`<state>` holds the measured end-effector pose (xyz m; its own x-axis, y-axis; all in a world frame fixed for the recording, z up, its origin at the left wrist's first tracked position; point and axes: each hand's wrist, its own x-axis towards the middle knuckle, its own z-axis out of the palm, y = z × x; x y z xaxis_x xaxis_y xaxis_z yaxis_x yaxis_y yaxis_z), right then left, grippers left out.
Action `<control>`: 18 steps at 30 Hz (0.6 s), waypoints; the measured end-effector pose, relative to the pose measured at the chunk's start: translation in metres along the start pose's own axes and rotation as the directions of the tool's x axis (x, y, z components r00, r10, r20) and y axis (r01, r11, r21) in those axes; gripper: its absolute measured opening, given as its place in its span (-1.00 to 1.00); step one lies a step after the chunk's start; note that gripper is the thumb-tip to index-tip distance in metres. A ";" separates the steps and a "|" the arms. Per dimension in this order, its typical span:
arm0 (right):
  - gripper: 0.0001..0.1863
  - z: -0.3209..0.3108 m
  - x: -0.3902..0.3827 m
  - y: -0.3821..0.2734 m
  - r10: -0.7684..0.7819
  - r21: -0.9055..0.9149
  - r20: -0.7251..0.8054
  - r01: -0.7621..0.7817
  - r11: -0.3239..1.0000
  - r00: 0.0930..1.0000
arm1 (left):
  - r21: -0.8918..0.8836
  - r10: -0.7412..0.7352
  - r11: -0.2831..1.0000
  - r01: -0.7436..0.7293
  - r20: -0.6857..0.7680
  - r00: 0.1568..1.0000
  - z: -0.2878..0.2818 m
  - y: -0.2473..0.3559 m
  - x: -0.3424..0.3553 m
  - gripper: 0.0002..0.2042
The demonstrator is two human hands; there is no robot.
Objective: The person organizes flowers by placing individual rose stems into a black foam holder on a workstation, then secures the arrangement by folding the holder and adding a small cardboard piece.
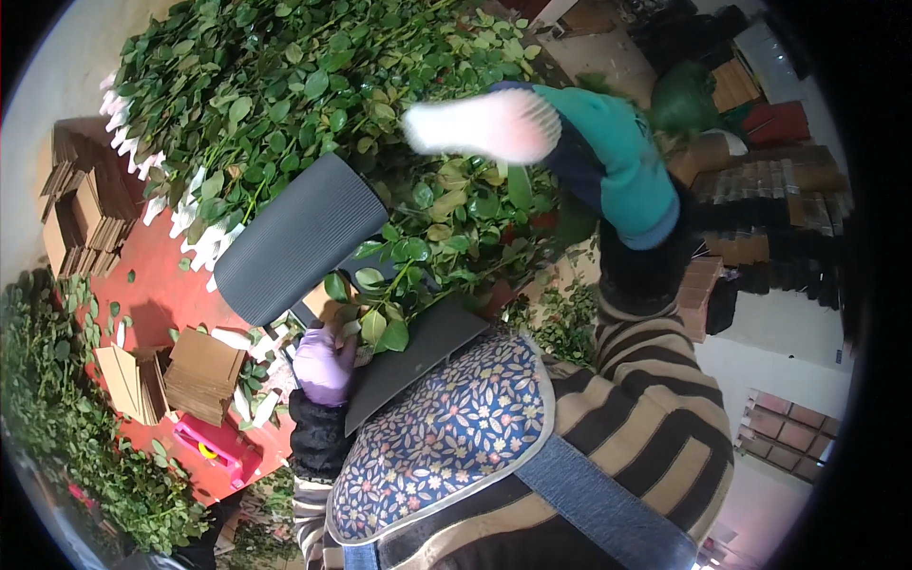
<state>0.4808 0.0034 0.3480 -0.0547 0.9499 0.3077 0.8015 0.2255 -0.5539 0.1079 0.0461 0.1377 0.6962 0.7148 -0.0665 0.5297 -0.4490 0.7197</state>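
Observation:
My left hand (325,366), in a lilac glove with a black fluffy cuff, is closed beside a dark flat board (418,361) in front of my apron. Its fingers pinch a leafy stem (385,326); their tips are partly hidden. Stretched out over the foliage is my right hand (489,126), in a white and pink glove below a teal sleeve. Motion smears its fingers, so their state is unclear. Between the hands and a large heap of leafy rose stems (313,95) stands a ridged dark grey curved panel (302,239).
White-sleeved stem ends (195,228) line the heap's left edge on a red table (152,294). Folded cardboard pieces (201,370) and a pink tape dispenser (217,448) lie near left. More cardboard (90,214) stands far left. Wrapped stacks (760,204) stand along the right.

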 end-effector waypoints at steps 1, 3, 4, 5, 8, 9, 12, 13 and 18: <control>-0.65 0.005 0.011 -0.009 -0.084 -0.176 0.091 0.099 0.979 0.992 | 0.019 -0.013 1.000 0.013 -0.015 1.000 0.001 -0.003 -0.003 -0.60; -0.70 0.021 0.019 -0.024 -0.136 -0.428 0.266 0.243 0.870 0.955 | 0.048 -0.023 0.999 0.024 -0.014 1.000 0.005 -0.008 -0.006 -0.61; -0.63 0.037 0.022 -0.027 -0.147 -0.474 0.345 0.307 0.825 0.927 | 0.095 0.004 0.996 0.000 -0.040 0.999 0.012 -0.019 -0.010 -0.59; -0.56 0.052 0.024 -0.025 -0.155 -0.515 0.425 0.379 0.769 0.892 | 0.106 0.008 0.994 -0.003 -0.048 0.999 0.010 -0.014 -0.008 -0.57; -0.67 0.087 0.011 -0.004 -0.103 -0.401 0.566 0.382 0.833 0.818 | 0.144 0.000 0.990 0.002 -0.016 1.000 0.012 -0.012 -0.009 -0.50; -0.72 0.092 0.018 -0.014 -0.146 -0.390 0.618 0.462 0.797 0.773 | 0.078 0.085 0.994 -0.074 -0.140 0.987 0.018 -0.018 -0.012 -0.49; -0.75 0.137 0.014 -0.022 -0.224 -0.103 0.687 0.398 0.911 0.691 | 0.180 0.170 0.972 -0.150 -0.104 0.980 0.023 -0.028 -0.016 -0.66; -0.73 0.172 -0.008 -0.004 -0.368 -0.021 0.503 0.437 0.899 0.782 | 0.070 0.166 0.985 -0.161 -0.071 0.984 0.007 -0.002 -0.004 -0.75; -0.78 0.263 -0.030 0.019 -0.167 -0.306 0.570 0.397 0.865 0.804 | -0.014 -0.071 0.997 0.071 -0.015 0.997 -0.004 0.018 -0.011 -0.70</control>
<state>0.3406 0.0357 0.1246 -0.5175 0.8497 -0.1010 0.8541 0.5058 -0.1207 0.1081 0.0324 0.1546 0.6497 0.7526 -0.1073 0.5707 -0.3896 0.7229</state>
